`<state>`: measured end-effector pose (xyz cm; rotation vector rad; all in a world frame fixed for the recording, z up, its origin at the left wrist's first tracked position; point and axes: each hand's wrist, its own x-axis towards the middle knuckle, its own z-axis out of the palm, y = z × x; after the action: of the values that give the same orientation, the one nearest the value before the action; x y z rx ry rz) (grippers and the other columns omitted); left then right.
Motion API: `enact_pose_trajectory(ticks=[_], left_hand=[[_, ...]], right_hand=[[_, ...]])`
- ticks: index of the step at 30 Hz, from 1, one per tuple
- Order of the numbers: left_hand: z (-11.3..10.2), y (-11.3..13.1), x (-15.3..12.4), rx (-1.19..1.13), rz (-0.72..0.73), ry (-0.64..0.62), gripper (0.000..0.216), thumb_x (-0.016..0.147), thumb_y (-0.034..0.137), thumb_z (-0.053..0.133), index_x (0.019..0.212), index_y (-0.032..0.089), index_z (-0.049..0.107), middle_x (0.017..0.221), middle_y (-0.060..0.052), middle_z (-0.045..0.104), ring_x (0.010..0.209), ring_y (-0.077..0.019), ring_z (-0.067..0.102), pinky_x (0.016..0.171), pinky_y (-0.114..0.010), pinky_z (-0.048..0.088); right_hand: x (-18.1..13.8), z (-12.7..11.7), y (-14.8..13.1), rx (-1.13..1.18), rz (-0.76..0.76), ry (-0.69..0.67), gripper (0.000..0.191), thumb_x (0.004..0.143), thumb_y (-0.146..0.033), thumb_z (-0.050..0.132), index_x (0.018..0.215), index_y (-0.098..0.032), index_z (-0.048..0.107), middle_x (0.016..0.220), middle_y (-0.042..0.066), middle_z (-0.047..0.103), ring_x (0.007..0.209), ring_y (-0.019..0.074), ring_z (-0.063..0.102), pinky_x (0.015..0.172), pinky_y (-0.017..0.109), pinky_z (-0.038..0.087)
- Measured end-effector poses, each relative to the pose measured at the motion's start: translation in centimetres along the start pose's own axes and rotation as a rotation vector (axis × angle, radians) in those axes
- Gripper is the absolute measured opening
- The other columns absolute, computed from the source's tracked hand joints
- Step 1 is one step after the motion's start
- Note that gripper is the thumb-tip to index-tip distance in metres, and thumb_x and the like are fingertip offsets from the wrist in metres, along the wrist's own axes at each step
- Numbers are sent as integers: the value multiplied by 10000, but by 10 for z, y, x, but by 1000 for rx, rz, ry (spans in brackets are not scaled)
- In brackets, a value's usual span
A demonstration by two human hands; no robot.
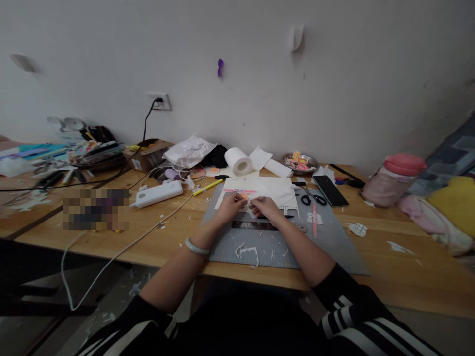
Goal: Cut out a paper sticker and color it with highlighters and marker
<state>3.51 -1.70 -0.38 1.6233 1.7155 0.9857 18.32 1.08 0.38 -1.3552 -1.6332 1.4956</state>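
My left hand (230, 205) is closed in a pinch on a small orange paper piece (244, 197). Close beside it, my right hand (267, 207) has its fingers pressed together at a scrap of white paper, too small to make out well. Both hands are over cream-white sheets (272, 185) on a grey cutting mat (226, 247). A dark ruler (256, 225) lies just below the hands, and a black pen-like tool (285, 216) is partly hidden by my right hand. To the right are black-handled scissors (313, 200) and a pink-orange strip (315, 220).
Paper scraps (248, 250) litter the mat's front. A toilet roll (238, 161) and a metal bowl (315, 165) of colourful pieces stand behind. A phone (331, 190) and pink bag (389, 180) are rightward. Leftward lie a yellow pen (208, 188), a white power strip (159, 194) and its cable.
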Motion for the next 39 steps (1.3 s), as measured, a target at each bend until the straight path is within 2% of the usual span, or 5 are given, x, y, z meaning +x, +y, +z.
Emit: enact_pose_trajectory(ticks=[16, 26, 32, 39], left_hand=[[2, 0, 0, 21, 38, -9, 224, 879, 304, 558, 1009, 124, 592, 985, -55, 623, 855, -165, 612, 757, -361, 525], [5, -4, 3, 23, 35, -10, 232, 879, 306, 557, 1022, 126, 587, 986, -56, 621, 847, -163, 612, 749, -357, 526], [5, -6, 4, 42, 49, 14, 229, 875, 305, 563, 1016, 127, 586, 991, -56, 615, 858, -167, 606, 755, -362, 521], [6, -8, 5, 26, 85, 3, 241, 877, 303, 559, 1042, 129, 575, 989, -55, 612, 841, -163, 606, 740, -354, 523]], right_hand=[[0, 1, 3, -12, 13, -22, 236, 903, -302, 538, 1065, -135, 578, 1017, 58, 616, 836, 157, 617, 719, 337, 535], [0, 1, -1, 34, 27, -16, 227, 912, -317, 525, 1019, -126, 584, 917, 35, 623, 724, 122, 610, 626, 280, 532], [-2, 1, -2, 63, 30, -22, 241, 906, -315, 532, 1057, -133, 579, 992, 53, 619, 806, 148, 617, 692, 322, 536], [-1, -1, 0, 81, 23, -15, 227, 905, -309, 536, 1034, -128, 582, 951, 43, 622, 762, 134, 614, 657, 299, 535]])
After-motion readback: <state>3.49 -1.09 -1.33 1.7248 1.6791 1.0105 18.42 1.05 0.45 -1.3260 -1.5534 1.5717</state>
